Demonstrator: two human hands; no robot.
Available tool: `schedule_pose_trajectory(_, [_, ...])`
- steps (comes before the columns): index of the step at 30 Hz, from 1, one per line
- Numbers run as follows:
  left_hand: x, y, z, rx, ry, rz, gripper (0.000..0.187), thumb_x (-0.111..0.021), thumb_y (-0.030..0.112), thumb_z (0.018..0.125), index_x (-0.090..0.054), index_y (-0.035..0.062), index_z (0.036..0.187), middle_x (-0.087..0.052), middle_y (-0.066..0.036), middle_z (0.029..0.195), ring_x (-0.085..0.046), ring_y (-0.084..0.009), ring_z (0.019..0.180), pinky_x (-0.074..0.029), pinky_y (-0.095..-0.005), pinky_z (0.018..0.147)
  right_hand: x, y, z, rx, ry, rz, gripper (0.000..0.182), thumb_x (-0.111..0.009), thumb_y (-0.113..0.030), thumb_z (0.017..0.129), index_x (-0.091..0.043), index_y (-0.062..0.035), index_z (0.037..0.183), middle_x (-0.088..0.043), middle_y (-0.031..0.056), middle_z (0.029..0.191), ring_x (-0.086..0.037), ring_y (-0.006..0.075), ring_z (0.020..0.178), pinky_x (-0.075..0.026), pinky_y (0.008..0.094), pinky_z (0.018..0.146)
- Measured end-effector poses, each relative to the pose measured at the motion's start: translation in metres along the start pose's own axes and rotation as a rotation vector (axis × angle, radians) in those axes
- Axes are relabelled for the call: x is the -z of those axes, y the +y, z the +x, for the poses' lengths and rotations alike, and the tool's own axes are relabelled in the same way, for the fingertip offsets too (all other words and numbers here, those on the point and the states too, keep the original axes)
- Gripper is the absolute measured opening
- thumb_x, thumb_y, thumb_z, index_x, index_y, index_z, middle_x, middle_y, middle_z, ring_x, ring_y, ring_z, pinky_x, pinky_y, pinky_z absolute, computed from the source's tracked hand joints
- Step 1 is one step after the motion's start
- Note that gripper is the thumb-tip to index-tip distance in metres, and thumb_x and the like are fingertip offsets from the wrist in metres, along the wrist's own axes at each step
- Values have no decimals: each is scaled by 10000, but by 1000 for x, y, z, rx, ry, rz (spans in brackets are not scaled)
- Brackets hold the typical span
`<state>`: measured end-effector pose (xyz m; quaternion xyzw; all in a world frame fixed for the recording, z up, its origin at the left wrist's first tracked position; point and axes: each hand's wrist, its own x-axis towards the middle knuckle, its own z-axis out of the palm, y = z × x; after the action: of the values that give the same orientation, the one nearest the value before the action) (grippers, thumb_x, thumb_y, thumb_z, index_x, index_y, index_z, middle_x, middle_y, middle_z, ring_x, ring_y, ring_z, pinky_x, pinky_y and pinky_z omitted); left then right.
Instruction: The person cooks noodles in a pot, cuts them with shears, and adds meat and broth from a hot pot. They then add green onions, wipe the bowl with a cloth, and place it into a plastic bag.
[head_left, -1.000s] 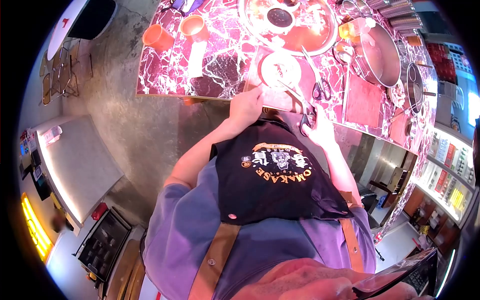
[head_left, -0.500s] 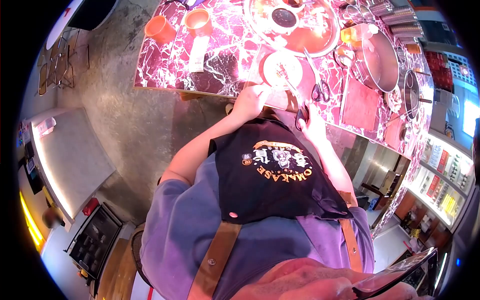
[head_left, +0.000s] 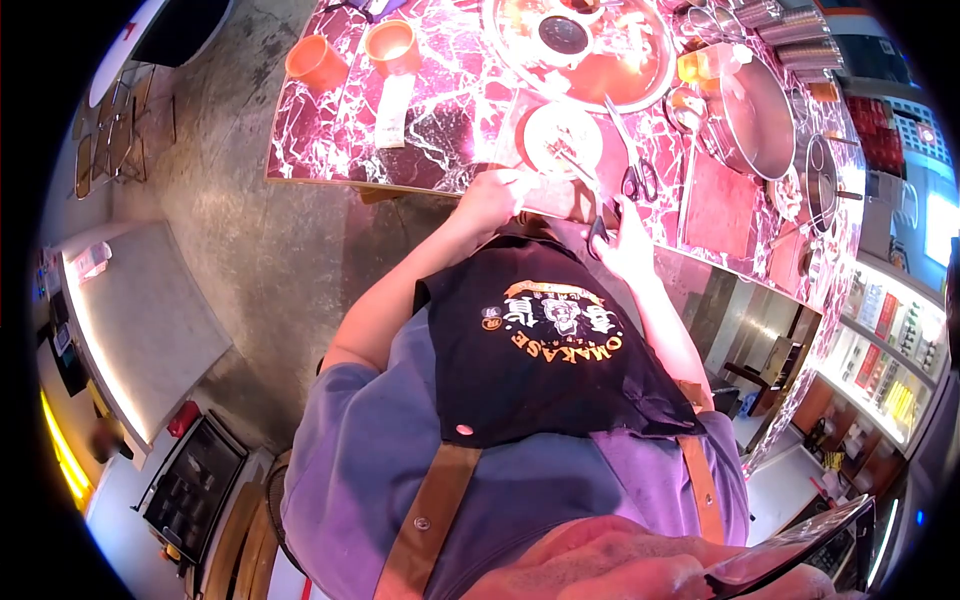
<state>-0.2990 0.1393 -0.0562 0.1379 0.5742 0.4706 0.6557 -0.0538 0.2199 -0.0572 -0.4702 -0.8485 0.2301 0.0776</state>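
My left hand (head_left: 490,198) is pinched closed at the table's near edge, on the left end of a pale flat piece (head_left: 548,194). My right hand (head_left: 625,245) is closed on a pair of scissors with dark handles (head_left: 599,238); their blades point up and left over a white plate (head_left: 563,138). Small bits of food lie on that plate. A second pair of scissors (head_left: 640,180) rests on the table just right of the plate.
On the marbled table (head_left: 440,130) stand two orange cups (head_left: 316,62) and a paper slip (head_left: 394,110) at the left. A large round tray (head_left: 640,60) is behind the plate. A big metal pot (head_left: 765,120) and a red board (head_left: 725,208) are at the right.
My left hand has shifted slightly left and down, and more of the pale flat piece shows between my hands. The scissors remain in my right hand.
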Motion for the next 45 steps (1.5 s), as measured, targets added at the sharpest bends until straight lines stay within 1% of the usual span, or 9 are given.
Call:
schedule_pose_trajectory(4, [1, -1, 2, 0, -4, 7, 196, -586, 211, 920, -655, 51, 830, -442, 55, 537, -367, -34, 439, -261, -212, 395, -6, 2, 9, -104, -161, 1, 630, -696, -178, 751, -406, -45, 1294, -586, 247, 1086, -583, 380, 1033, -465, 448, 878])
schedule_pose_trajectory(10, [6, -19, 7, -88, 15, 189, 193, -563, 173, 922, -679, 21, 949, -516, 34, 586, -424, -48, 469, -303, -235, 426, 6, 27, -6, -6, -192, -49, 582, -646, -42, 751, -407, -83, 1280, -633, 228, 877, -642, 407, 799, -509, 459, 729])
schedule_pose_trajectory(15, [15, -33, 21, -626, 66, 617, 213, -526, 100, 900, -658, -20, 1017, -614, -99, 695, -569, -174, 573, -437, -302, 542, 37, 7, -5, -110, -268, -64, 637, -717, -194, 740, -409, -62, 1282, -631, 235, 985, -627, 391, 937, -497, 456, 809])
schedule_pose_trajectory(18, [15, -32, 21, -715, 98, 718, 205, -524, 81, 883, -656, -18, 1003, -635, -167, 781, -622, -274, 669, -473, -346, 616, 36, -6, 1, -68, -185, -81, 734, -766, -312, 709, -406, -38, 1287, -619, 219, 1064, -601, 370, 1029, -478, 435, 869])
schedule_pose_trajectory(24, [9, -26, 17, -617, 118, 779, 189, -539, 92, 876, -660, -6, 982, -651, -190, 873, -639, -331, 793, -489, -365, 681, 26, -5, 9, -93, -240, -102, 602, -704, -166, 733, -422, -84, 1259, -621, 218, 1038, -612, 384, 982, -490, 445, 829])
schedule_pose_trajectory(29, [11, -26, 17, -642, 134, 758, 189, -541, 104, 881, -659, -3, 982, -648, -193, 859, -635, -340, 794, -488, -373, 680, 25, 19, -4, -35, -246, -89, 568, -677, -121, 756, -418, -101, 1262, -634, 209, 839, -644, 394, 735, -509, 475, 686])
schedule_pose_trajectory(36, [6, -28, 16, -633, 178, 791, 202, -531, 164, 883, -667, 84, 1009, -644, -191, 812, -615, -386, 748, -483, -453, 640, 41, -8, 6, 58, -91, -158, 663, -733, -290, 727, -415, -64, 1263, -645, 182, 885, -640, 368, 872, -499, 453, 757])
schedule_pose_trajectory(40, [2, -25, 12, -627, 168, 859, 207, -531, 169, 880, -664, 91, 1017, -644, -190, 811, -616, -384, 738, -482, -461, 633, 36, 0, 16, -92, -306, -141, 620, -694, -200, 749, -406, -66, 1281, -645, 206, 911, -642, 385, 871, -504, 456, 768])
schedule_pose_trajectory(45, [2, -19, 8, -586, 179, 854, 197, -564, 139, 875, -659, 28, 1007, -645, -194, 833, -633, -367, 741, -485, -403, 614, 40, 18, -2, -21, -240, -57, 593, -686, -151, 743, -424, -71, 1269, -629, 183, 806, -640, 372, 793, -497, 463, 726])
